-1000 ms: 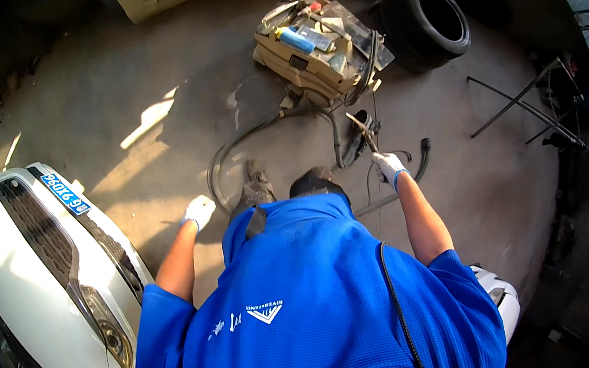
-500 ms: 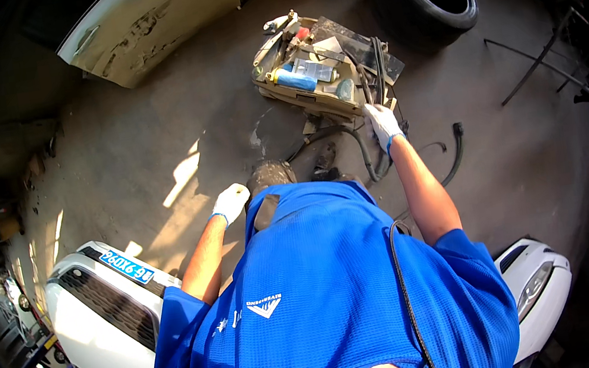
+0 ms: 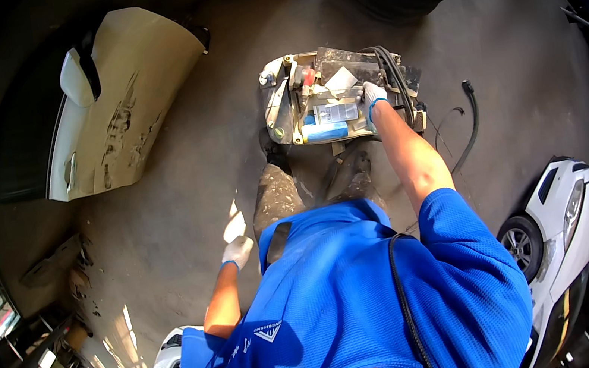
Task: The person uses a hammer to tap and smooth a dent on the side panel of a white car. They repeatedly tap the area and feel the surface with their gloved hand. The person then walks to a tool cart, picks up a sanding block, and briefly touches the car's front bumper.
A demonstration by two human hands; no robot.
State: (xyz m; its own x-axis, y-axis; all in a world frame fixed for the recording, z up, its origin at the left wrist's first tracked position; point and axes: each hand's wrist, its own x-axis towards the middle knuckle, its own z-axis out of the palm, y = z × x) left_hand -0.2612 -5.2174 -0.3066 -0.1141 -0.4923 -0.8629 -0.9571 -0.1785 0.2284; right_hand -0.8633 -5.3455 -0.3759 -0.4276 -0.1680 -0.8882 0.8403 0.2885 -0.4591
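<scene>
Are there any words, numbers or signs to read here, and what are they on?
Blue shirt: white lettering beside a triangular emblem; I won't copy the letters out.
Grey pack: any print is too small to read.
Blue cylinder: any print is too blurred to read.

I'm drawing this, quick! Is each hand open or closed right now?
Left hand: curled closed, nothing seen in it.
Right hand: at the cluttered tan box; its grip can't be told.
</scene>
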